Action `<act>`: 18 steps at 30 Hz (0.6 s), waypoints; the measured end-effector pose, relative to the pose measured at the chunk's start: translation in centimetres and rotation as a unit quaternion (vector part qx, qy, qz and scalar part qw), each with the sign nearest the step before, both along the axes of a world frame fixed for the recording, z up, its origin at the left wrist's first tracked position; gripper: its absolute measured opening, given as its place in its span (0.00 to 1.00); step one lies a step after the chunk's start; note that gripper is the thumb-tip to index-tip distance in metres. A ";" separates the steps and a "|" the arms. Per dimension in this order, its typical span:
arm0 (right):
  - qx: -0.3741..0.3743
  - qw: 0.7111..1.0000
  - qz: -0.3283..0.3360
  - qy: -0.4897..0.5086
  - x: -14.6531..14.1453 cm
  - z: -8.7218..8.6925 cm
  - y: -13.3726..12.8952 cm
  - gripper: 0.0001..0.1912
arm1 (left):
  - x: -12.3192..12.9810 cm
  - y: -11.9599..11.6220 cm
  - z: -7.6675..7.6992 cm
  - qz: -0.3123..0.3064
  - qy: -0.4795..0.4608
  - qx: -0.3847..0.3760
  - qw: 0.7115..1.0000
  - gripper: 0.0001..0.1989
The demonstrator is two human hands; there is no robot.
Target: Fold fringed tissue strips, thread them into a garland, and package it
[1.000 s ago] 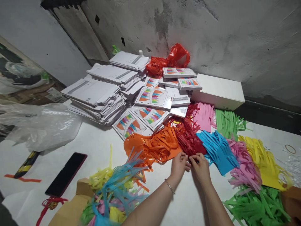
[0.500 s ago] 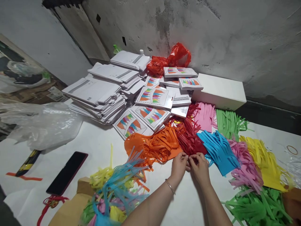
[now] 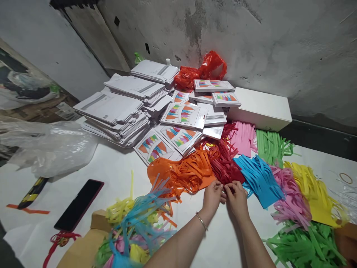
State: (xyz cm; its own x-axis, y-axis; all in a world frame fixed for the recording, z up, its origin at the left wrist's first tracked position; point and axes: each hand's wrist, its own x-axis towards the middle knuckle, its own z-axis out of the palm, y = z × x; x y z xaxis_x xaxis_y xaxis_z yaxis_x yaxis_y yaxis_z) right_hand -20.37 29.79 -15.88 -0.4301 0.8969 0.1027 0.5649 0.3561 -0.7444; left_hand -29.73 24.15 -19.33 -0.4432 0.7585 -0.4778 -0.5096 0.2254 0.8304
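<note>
"Where is the dark red fringe bundle (image 3: 225, 165) laid?"

"On the bench (image 3: 217, 238) — flanked by orange fringe (image 3: 191, 169) and blue fringe (image 3: 260, 181)."

"And the hands?"

"At its near edge, the left hand (image 3: 213, 196) and right hand (image 3: 236, 198) are brought close, fingertips pinched together; whether anything is gripped cannot be told."

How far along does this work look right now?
The printed packs look done, lying piled up. In hand: fingers of the left hand and right hand meet at the red fringe's near edge. Possibly left: the orange fringe and blue fringe, lying loose. No total can be told.
</note>
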 end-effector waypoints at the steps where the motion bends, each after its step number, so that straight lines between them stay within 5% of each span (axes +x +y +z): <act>1: 0.001 1.000 0.000 -0.001 0.0 0.0 0.0 0.17 | 0.0 0.0 0.0 0.000 0.000 0.000 1.000 0.18; 18: 0.019 0.999 0.012 -0.025 0.2 0.1 -0.4 0.16 | -0.1 0.0 0.2 0.001 0.011 0.001 1.000 0.17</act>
State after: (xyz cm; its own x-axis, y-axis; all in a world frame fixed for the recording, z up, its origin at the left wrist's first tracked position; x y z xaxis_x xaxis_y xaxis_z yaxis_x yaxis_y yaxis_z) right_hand -20.21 29.44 -15.77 -0.4570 0.8821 0.1140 0.5917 0.3972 -0.7015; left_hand -29.80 24.14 -19.17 -0.4546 0.7590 -0.4661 -0.4909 0.2231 0.8422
